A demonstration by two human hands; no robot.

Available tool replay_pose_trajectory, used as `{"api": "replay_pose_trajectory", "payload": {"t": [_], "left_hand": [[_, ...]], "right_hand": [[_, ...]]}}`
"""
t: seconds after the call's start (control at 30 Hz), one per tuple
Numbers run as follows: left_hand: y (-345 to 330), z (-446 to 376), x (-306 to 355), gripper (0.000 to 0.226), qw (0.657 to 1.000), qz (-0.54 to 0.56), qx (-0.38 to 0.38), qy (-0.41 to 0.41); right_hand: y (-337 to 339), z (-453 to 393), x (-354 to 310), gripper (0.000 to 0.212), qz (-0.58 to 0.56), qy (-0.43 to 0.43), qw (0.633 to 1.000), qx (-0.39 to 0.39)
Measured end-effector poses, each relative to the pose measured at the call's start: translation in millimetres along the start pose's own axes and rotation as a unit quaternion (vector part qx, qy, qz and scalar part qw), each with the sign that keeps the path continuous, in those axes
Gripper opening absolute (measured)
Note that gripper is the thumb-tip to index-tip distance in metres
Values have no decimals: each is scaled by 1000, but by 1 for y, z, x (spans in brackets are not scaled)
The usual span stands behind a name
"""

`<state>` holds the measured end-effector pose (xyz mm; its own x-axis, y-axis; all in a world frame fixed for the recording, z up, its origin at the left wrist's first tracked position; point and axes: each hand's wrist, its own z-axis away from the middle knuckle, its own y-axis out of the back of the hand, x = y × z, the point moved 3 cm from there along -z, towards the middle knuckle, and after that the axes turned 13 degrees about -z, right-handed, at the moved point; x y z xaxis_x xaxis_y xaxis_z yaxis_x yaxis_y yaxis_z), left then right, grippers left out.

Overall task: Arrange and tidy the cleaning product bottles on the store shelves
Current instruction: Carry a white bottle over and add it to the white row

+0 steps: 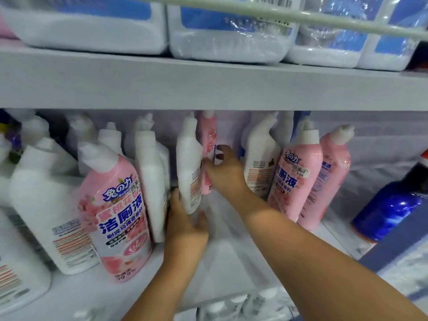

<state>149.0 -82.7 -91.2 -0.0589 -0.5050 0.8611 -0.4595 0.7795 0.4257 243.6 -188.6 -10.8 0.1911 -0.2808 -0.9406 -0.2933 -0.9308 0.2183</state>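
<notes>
Pink bottle (208, 149) stands upright in right hand's (223, 169) grip.

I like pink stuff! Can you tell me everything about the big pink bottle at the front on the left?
The pink bottle looks like glossy plastic, with a bent white cap, a flower picture and blue writing. It stands on the shelf, leaning slightly, squeezed between white bottles. No hand touches it.

On my feed I see pink bottles (115, 212) with white caps, blue lettering and a blossom print, plain white bottles (148, 181) with orange-striped back labels, a glossy deep-blue bottle (389, 209), a pale grey shelf (208, 89), and white tubs (227, 33) with blue labels.
</notes>
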Motion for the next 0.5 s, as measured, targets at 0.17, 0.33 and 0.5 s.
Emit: {"api": "replay_pose_trajectory", "payload": {"t": [0.17, 0.33, 0.5], "left_hand": [[2, 6, -7, 67, 1000, -3, -11, -14], [3, 7, -12, 69, 1000, 2, -20, -21], [5, 8, -14, 66, 1000, -9, -8, -25]], "right_hand": [[5, -15, -20, 75, -42, 62, 996, 55], [13, -53, -50, 98, 82, 53, 992, 82], [15, -76, -64, 93, 81, -82, 985, 125]]}}
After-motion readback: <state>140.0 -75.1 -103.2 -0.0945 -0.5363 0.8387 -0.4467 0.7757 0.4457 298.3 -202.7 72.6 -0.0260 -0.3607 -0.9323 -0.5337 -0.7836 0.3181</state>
